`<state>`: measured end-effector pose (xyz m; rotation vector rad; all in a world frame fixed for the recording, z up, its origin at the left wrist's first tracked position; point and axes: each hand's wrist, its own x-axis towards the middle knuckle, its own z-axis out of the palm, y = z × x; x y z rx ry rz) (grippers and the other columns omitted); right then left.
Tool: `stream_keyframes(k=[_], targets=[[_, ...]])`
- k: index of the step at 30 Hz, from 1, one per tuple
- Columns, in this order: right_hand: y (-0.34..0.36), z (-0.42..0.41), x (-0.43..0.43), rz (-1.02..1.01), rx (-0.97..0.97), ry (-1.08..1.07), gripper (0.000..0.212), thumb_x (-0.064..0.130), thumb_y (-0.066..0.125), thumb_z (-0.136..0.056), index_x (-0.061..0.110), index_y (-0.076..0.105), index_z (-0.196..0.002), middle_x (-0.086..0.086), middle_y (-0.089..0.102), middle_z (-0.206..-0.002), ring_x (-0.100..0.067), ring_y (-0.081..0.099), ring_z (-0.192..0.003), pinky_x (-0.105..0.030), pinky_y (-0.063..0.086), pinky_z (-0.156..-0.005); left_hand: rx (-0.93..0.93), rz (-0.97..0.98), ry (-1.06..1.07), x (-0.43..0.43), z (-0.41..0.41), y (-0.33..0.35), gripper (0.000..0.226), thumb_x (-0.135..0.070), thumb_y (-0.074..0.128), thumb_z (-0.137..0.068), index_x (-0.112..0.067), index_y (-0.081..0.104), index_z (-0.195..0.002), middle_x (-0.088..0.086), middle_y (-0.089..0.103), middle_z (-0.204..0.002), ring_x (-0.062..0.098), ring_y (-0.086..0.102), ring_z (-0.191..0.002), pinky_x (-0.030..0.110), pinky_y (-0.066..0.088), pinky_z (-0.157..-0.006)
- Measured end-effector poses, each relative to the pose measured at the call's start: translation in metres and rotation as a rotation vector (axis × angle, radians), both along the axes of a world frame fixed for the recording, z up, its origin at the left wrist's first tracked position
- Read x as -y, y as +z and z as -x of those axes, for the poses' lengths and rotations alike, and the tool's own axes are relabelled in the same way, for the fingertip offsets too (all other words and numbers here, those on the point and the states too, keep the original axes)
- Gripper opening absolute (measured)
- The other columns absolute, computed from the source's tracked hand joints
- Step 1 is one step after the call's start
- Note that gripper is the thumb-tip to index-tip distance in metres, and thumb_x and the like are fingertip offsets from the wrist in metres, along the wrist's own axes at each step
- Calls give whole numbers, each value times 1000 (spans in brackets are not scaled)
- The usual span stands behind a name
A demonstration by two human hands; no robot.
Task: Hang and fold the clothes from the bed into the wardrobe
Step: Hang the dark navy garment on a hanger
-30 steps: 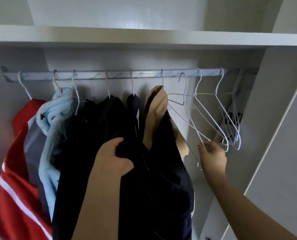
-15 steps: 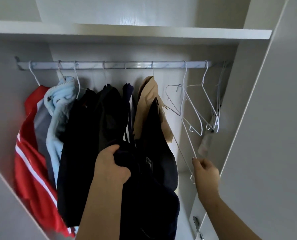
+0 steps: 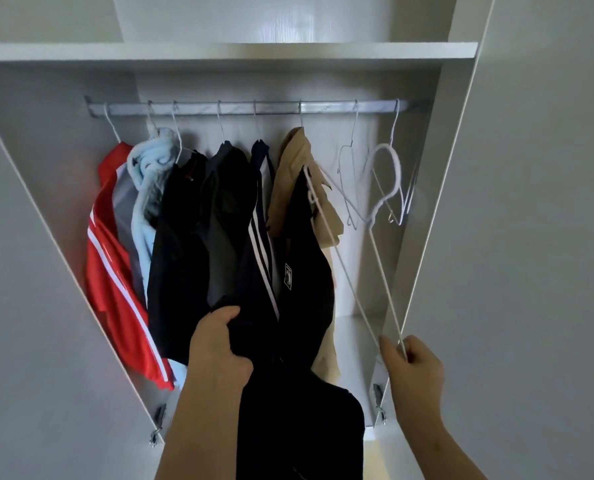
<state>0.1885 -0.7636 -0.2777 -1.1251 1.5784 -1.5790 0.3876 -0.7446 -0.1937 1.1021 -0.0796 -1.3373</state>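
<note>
Open wardrobe: six garments already hang on the rail (image 3: 254, 108). The left hand (image 3: 219, 344) grips a dark garment (image 3: 288, 403) (not yet on a hanger); the right hand (image 3: 413, 365) pinches a white wire hanger (image 3: 398, 173), off the rail. The bed is unseen.

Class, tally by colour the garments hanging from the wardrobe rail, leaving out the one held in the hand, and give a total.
Red jacket: 1
Light blue fleece: 1
Black garment: 1
Dark grey garment: 1
Navy striped garment: 1
Tan garment: 1
Total: 6
Left out: held dark garment, in the left hand.
</note>
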Motion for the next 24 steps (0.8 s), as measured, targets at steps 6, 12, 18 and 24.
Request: stream_keyframes(k=[6,12,18,24], targets=[[2,3,-18,3,75,139,42,6,70,-78,7,35,-56,1,28,-50,-16,27,-54,-25,25,-53,-18,20,-98,-25,19,15,11,-14,56,-85,-9,57,-75,9,60,-61,23,58,-57,36,48,-58],[30,-19,-15,-27,85,380,39,10,69,-80,13,40,-54,5,32,-48,-11,31,-48,-22,31,-52,2,6,-161,-34,16,17,11,-13,59,-85,-4,62,-81,13,63,-70,27,59,-67,41,50,-74],[43,-39,-20,-48,214,431,47,31,54,-91,8,39,-52,4,31,-39,-12,29,-39,-15,29,-40,89,-10,-185,-37,-1,12,3,-3,57,-82,-4,59,-81,13,60,-72,28,57,-67,40,49,-60],[56,-52,-23,74,141,301,54,38,39,-96,9,36,-50,-1,32,-44,-9,33,-40,-21,34,-51,306,55,-13,-27,-27,6,34,11,47,-79,-12,54,-103,15,55,-95,28,55,-79,42,51,-71]])
